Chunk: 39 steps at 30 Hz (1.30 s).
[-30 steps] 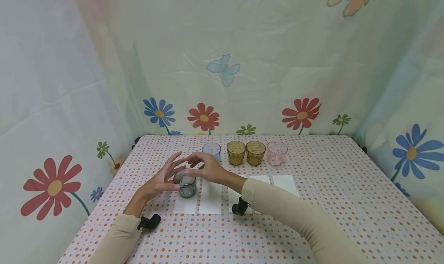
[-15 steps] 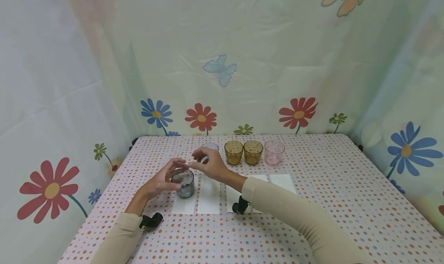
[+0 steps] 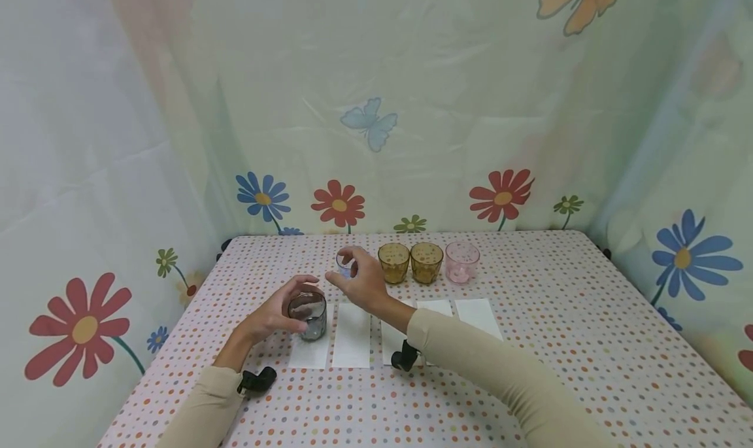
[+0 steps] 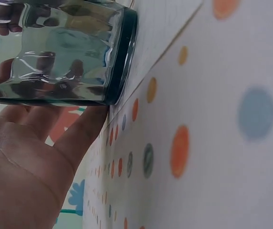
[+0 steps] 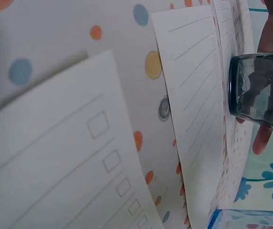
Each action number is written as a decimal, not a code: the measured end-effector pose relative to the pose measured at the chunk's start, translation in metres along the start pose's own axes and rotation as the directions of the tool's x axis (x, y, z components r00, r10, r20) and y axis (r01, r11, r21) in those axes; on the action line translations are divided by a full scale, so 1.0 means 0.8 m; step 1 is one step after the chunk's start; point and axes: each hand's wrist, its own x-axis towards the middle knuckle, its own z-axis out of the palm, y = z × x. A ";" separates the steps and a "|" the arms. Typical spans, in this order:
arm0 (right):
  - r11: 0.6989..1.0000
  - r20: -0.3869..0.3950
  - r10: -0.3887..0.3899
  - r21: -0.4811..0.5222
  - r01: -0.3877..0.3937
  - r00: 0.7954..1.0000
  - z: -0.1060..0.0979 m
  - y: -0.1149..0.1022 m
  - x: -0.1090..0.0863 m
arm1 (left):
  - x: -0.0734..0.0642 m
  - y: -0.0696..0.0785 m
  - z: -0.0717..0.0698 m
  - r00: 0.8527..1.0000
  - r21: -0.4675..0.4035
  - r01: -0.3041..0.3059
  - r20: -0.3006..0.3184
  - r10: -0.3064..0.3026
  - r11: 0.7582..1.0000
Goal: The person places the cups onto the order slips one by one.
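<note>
On the leftmost paper slip [image 3: 314, 351], left hand [image 3: 272, 316] curls around the grey glass [image 3: 308, 314]. Right hand [image 3: 363, 283], fingers loosely apart, reaches toward 12 o'clock for the blue glass [image 3: 344, 263]; a careless sleeve could topple the grey one.

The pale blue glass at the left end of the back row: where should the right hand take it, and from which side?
Grip the pale blue glass round its side wall just below the rim, coming from the front. It stands upright with an amber glass close on its right, so thumb and fingers likely fit best front and back. The right hand is already beside it, while the left hand holds the grey glass.
</note>
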 end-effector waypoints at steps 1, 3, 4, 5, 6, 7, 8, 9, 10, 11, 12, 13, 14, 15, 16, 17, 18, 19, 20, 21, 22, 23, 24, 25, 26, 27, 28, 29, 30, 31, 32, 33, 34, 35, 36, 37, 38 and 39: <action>1.000 -0.013 0.009 -0.014 -0.009 1.000 0.000 0.000 0.000 | 0.000 -0.001 0.000 1.000 -0.002 0.001 -0.005 -0.001 1.000; 0.999 -0.034 0.020 -0.032 -0.022 0.999 0.001 0.000 -0.001 | -0.001 -0.003 0.000 1.000 -0.010 0.004 -0.013 -0.004 1.000; 0.999 -0.044 0.024 -0.038 -0.025 0.999 0.002 0.001 -0.001 | -0.001 -0.003 0.000 1.000 -0.015 0.003 -0.016 -0.003 1.000; 0.999 -0.052 0.025 -0.045 -0.028 0.998 0.003 0.001 -0.001 | -0.001 -0.003 0.000 1.000 -0.024 0.004 -0.017 -0.004 1.000; 0.998 -0.058 0.025 -0.053 -0.028 0.998 0.003 0.002 -0.001 | -0.001 -0.004 0.000 1.000 -0.030 0.006 -0.018 -0.007 1.000; 0.998 -0.064 0.024 -0.060 -0.028 0.998 0.004 0.002 -0.001 | -0.001 -0.004 0.000 1.000 -0.032 0.003 -0.015 -0.004 0.999; 0.998 -0.071 0.021 -0.065 -0.026 0.997 0.005 0.003 -0.001 | -0.001 -0.004 0.000 1.000 -0.034 0.003 -0.013 -0.003 0.999; 0.997 -0.077 0.019 -0.076 -0.025 0.997 0.005 0.004 -0.001 | -0.001 -0.004 0.001 1.000 -0.033 0.001 -0.010 -0.001 0.999; 0.996 -0.081 0.017 -0.090 -0.024 0.997 0.006 0.004 -0.001 | 0.000 -0.004 0.001 1.000 -0.032 -0.002 -0.008 0.002 0.999; 0.995 -0.082 0.016 -0.102 -0.024 0.996 0.006 0.005 -0.001 | 0.000 -0.004 0.002 1.000 -0.031 -0.004 -0.005 0.004 0.999; 0.993 -0.085 0.016 -0.117 -0.026 0.996 0.007 0.006 0.000 | 0.001 -0.004 0.002 1.000 -0.028 -0.004 -0.005 0.004 1.000; 0.991 -0.086 0.016 -0.133 -0.027 0.996 0.007 0.006 0.000 | 0.001 -0.005 0.003 1.000 -0.027 -0.005 -0.004 0.005 1.000; 0.989 -0.085 0.018 -0.146 -0.030 0.996 0.008 0.007 0.000 | 0.002 -0.005 0.004 1.000 -0.027 0.000 -0.006 0.000 1.000; 0.986 -0.082 0.022 -0.164 -0.035 0.996 0.008 0.007 0.000 | 0.002 -0.005 0.004 1.000 -0.025 0.004 -0.007 -0.004 1.000; 0.983 -0.079 0.026 -0.177 -0.039 0.997 0.009 0.008 0.000 | 0.002 -0.006 0.005 1.000 -0.020 0.010 -0.010 -0.010 1.000; 0.980 -0.074 0.034 -0.191 -0.048 0.997 0.009 0.008 0.000 | 0.002 -0.006 0.005 1.000 -0.013 0.017 -0.014 -0.018 1.000; 0.978 -0.071 0.041 -0.203 -0.055 0.997 0.010 0.009 0.000 | 0.002 -0.007 0.006 0.999 -0.006 0.026 -0.019 -0.026 1.000; 0.975 -0.067 0.049 -0.213 -0.062 0.997 0.011 0.009 0.000 | 0.002 -0.007 0.006 0.999 -0.001 0.035 -0.023 -0.035 0.999; 0.972 -0.063 0.059 -0.224 -0.072 0.996 0.011 0.010 0.000 | 0.002 -0.006 0.007 0.999 0.008 0.046 -0.029 -0.046 0.999; 0.968 -0.061 0.068 -0.237 -0.080 0.996 0.012 0.010 0.000 | 0.002 -0.007 0.007 0.998 0.015 0.054 -0.033 -0.054 0.998; 0.965 -0.059 0.076 -0.247 -0.089 0.995 0.013 0.011 0.000 | 0.002 -0.007 0.008 0.997 0.021 0.062 -0.038 -0.061 0.998; 0.962 -0.058 0.083 -0.256 -0.096 0.995 0.013 0.011 0.000 | 0.002 -0.007 0.008 0.997 0.023 0.070 -0.042 -0.069 0.997; 0.960 -0.060 0.086 -0.262 -0.099 0.994 0.014 0.012 0.000 | 0.002 -0.007 0.008 0.996 0.023 0.076 -0.043 -0.075 0.997; 0.957 -0.060 0.090 -0.270 -0.103 0.994 0.014 0.012 0.000 | 0.002 -0.007 0.008 0.996 0.024 0.080 -0.044 -0.079 0.997; 0.955 -0.061 0.093 -0.276 -0.106 0.994 0.015 0.013 0.000 | 0.003 -0.007 0.008 0.996 0.023 0.084 -0.046 -0.083 0.996; 0.954 -0.063 0.094 -0.280 -0.108 0.994 0.015 0.013 0.000 | 0.003 -0.007 0.008 0.995 0.020 0.086 -0.047 -0.085 0.996; 0.954 -0.065 0.094 -0.281 -0.109 0.993 0.015 0.013 0.000 | 0.003 -0.007 0.007 0.995 0.017 0.085 -0.045 -0.085 0.996; 0.953 -0.066 0.094 -0.284 -0.109 0.993 0.015 0.014 0.000 | 0.003 -0.007 0.007 0.996 0.018 0.083 -0.042 -0.082 0.996; 0.952 -0.065 0.094 -0.286 -0.109 0.993 0.016 0.014 0.000 | 0.003 -0.007 0.007 0.996 0.021 0.080 -0.039 -0.079 0.997; 0.951 -0.064 0.095 -0.288 -0.109 0.993 0.016 0.014 0.000 | 0.003 -0.007 0.007 0.996 0.026 0.079 -0.038 -0.078 0.997; 0.951 -0.062 0.094 -0.289 -0.108 0.994 0.016 0.015 0.000 | 0.003 -0.006 0.008 0.996 0.030 0.079 -0.037 -0.078 0.996; 0.951 -0.060 0.092 -0.289 -0.106 0.994 0.017 0.015 0.001 | 0.003 -0.006 0.008 0.996 0.034 0.077 -0.035 -0.076 0.996; 0.952 -0.057 0.090 -0.290 -0.103 0.994 0.017 0.016 0.001 | 0.003 -0.006 0.009 0.997 0.036 0.075 -0.033 -0.074 0.997; 0.951 -0.053 0.087 -0.292 -0.099 0.995 0.017 0.017 0.001 | 0.003 -0.005 0.009 0.997 0.039 0.075 -0.034 -0.074 0.996; 0.951 -0.051 0.085 -0.292 -0.097 0.995 0.017 0.017 0.001 | 0.003 -0.005 0.010 0.996 0.040 0.080 -0.037 -0.078 0.996; 0.953 -0.051 0.080 -0.290 -0.091 0.996 0.017 0.017 0.002 | 0.003 -0.004 0.011 0.996 0.039 0.082 -0.038 -0.080 0.996; 0.953 -0.050 0.078 -0.289 -0.089 0.996 0.017 0.018 0.002 | 0.003 -0.004 0.011 0.996 0.039 0.082 -0.040 -0.080 0.996; 0.954 -0.050 0.078 -0.288 -0.089 0.996 0.016 0.019 0.002 | 0.003 -0.004 0.011 0.996 0.038 0.084 -0.042 -0.082 0.996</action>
